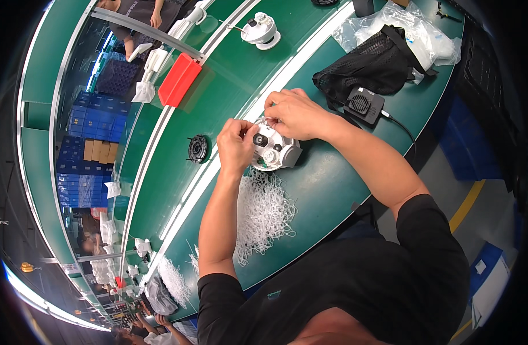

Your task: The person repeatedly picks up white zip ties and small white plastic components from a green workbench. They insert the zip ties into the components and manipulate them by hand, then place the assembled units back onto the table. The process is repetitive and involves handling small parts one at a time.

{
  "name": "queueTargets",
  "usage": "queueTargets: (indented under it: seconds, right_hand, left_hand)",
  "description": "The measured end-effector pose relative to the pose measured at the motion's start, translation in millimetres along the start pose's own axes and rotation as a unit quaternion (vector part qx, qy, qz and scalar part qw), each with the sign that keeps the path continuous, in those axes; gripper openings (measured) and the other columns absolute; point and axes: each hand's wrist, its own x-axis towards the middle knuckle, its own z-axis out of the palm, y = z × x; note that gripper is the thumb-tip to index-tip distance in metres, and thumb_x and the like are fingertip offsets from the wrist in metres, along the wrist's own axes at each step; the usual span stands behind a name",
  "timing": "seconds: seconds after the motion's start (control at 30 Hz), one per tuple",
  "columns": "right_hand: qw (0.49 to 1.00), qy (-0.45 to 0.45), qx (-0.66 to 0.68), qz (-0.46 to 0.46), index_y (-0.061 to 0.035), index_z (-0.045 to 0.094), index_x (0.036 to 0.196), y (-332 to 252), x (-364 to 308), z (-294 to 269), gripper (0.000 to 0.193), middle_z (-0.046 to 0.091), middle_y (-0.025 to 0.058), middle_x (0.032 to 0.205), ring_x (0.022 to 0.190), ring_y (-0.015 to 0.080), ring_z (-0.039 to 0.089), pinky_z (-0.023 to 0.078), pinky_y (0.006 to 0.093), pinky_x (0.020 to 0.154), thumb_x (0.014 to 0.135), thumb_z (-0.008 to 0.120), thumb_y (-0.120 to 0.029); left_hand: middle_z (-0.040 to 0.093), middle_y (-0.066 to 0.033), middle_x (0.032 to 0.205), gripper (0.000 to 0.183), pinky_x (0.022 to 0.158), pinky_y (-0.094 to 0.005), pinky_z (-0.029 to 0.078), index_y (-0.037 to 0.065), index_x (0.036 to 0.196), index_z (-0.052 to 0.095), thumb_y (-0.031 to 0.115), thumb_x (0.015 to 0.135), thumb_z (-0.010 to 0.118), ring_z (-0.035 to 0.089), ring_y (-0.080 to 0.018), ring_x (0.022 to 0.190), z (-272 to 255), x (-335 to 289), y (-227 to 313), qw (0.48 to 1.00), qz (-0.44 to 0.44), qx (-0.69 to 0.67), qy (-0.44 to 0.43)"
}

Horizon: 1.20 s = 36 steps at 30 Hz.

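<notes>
A white rounded device with a black lens and a bit of green circuit board lies on the green bench between my hands. At its upper left edge, the fingers of my left hand are pinched together. My right hand reaches over the far side of the device, thumb and fingers closed at its rim. What the fingertips hold is hidden or too small to make out. Just below the device spreads a heap of thin white loops, like cords or ties.
A black ring-shaped part and another white device are on the green strip beyond the metal rail. To the right are a black mesh bag, clear plastic bags and a black fan box with a cable. A red bin stands farther left.
</notes>
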Motion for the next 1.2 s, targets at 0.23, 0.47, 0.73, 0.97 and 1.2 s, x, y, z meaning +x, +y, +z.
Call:
queueTargets:
  seconds: [0.23,0.47,0.73,0.97,1.2]
  right_hand:
    - [0.948,0.184,0.25,0.072,-0.0015,0.064,0.108,14,16,4,0.036,0.066,0.0106,0.104,0.08,0.0162,0.063,0.051,0.0302,0.076,0.095,0.063,-0.035]
    - [0.899,0.264,0.283,0.204,0.0006,0.062,0.108,40,19,37,0.041,0.068,0.0083,0.09,0.074,0.0159,0.061,0.051,0.0307,0.07,0.1,0.054,-0.038]
    - [0.958,0.169,0.163,0.167,-0.0024,0.062,0.102,37,16,61,0.028,0.068,0.0157,0.099,0.091,0.0325,0.065,0.05,0.0424,0.081,0.097,0.059,-0.03]
    - [0.975,0.111,0.132,0.139,-0.0034,0.062,0.103,41,13,61,0.024,0.069,0.0135,0.097,0.091,0.0322,0.066,0.051,0.043,0.08,0.093,0.063,-0.025]
    - [0.986,0.08,0.084,0.12,-0.0069,0.063,0.102,36,12,66,0.019,0.067,0.0084,0.092,0.087,0.0269,0.065,0.05,0.0394,0.081,0.09,0.065,-0.021]
  left_hand:
    - [0.067,-0.0097,0.097,0.036,0.057,-0.0269,0.049,-0.005,0.109,0.063,0.022,0.089,0.075,0.061,-0.0118,0.066,-19,-13,-18,0.961,-0.181,-0.172,-0.12]
    - [0.069,-0.0105,0.095,0.026,0.06,-0.0298,0.057,-0.004,0.11,0.062,0.019,0.1,0.055,0.068,-0.0154,0.073,-16,-11,-35,0.856,-0.292,-0.402,-0.146]
    - [0.062,-0.0259,0.111,0.03,0.077,-0.0382,0.064,-0.014,0.115,0.049,0.012,0.101,0.051,0.067,-0.0349,0.098,13,71,-100,0.775,-0.37,-0.507,0.069]
    - [0.052,-0.0267,0.126,0.044,0.077,-0.0377,0.062,-0.012,0.126,0.045,0.023,0.101,0.058,0.066,-0.0352,0.098,19,73,-104,0.775,-0.367,-0.498,0.128]
    - [0.07,-0.0065,0.083,0.018,0.068,-0.0307,0.051,-0.001,0.095,0.068,0.007,0.082,0.077,0.063,-0.0131,0.073,-44,-20,-62,0.964,-0.119,0.035,-0.235]
